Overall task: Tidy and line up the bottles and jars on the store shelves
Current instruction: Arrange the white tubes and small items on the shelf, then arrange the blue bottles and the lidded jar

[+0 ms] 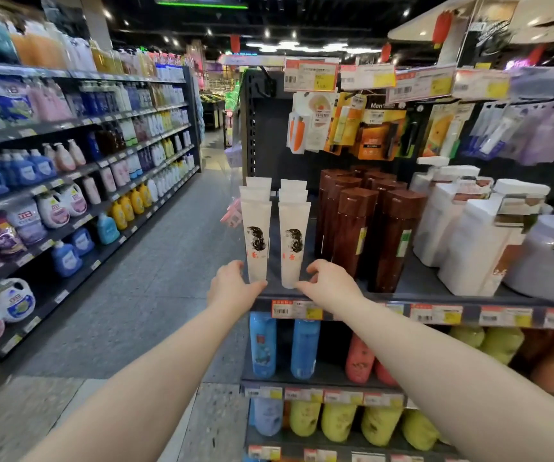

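Note:
Two rows of white tubes printed with a black hair drawing stand cap-down at the left end of a dark shelf (435,296). My left hand (234,286) grips the base of the front left tube (256,243). My right hand (327,283) grips the base of the front right tube (294,245). Both front tubes stand upright at the shelf's front edge, a small gap between them. Further tubes of the same kind stand behind each one.
Brown bottles (369,228) stand just right of the tubes, then white pump bottles (469,235) and a grey tub (548,258). Blue, pink and yellow bottles fill the shelves below. Hanging packets are above. An aisle (155,281) and a long stocked shelf unit lie to the left.

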Tool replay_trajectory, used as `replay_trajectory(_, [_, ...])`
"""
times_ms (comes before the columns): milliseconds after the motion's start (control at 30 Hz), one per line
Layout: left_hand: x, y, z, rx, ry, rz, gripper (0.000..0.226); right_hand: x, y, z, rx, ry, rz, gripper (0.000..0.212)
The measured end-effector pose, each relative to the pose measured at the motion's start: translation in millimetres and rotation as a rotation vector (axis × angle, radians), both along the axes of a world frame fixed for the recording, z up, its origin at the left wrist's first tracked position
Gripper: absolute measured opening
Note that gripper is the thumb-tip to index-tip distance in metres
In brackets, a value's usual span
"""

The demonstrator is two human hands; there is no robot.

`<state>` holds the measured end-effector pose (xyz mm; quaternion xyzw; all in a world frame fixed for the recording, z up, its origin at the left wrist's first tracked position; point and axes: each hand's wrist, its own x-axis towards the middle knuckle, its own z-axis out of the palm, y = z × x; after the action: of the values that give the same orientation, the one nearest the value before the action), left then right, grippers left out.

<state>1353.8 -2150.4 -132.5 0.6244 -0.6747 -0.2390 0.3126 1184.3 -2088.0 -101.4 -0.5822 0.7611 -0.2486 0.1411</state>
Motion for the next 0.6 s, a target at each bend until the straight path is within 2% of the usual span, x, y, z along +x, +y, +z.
replay_trajectory(133, [4.7,34.6,8.7,-0.102,0.017,-0.005,0.045,-0.2,34.8,4.4,-0.024,0.016,0.001,0.038])
replay_trajectory(300, [2.3,85.2,-23.3,-0.075,0.065,-0.135,0.011,-2.8,89.8,-24.5,-0.019,0.028,-0.001,0.027])
replay_trajectory(600, [-28.5,122.7,-99.4,0.017,0.100,-0.232,0.031,-29.4,139.9,-91.6,0.112,-0.004,-0.063,0.039])
